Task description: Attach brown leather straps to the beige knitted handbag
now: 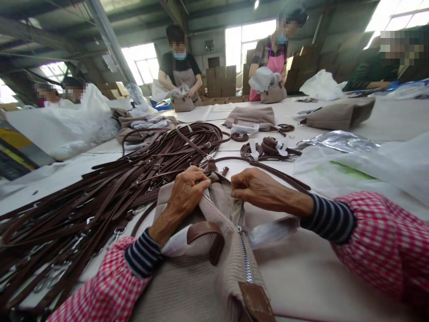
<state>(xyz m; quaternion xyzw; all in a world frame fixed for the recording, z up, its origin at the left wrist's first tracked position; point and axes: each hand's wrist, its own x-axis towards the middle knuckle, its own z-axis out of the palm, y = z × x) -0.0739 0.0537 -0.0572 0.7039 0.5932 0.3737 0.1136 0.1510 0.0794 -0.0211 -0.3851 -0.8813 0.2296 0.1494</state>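
A beige knit bag (201, 273) is lain on the table (335, 277), pinched at its far end by the left hand (186, 192) and right hand (256, 188), fingers closed. A heap of brown straps (110, 188) is spread just left; crumpled plastic bags (351, 165) are piled right.

bag (201, 277) cut off below, fingertips (234, 193) hidden

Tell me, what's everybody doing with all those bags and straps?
A person has both hands on a beige bag at the table's near edge. The left hand and right hand pinch its far end by the zipper. A big pile of brown straps lies to the left. Across the table, other people handle similar bags.
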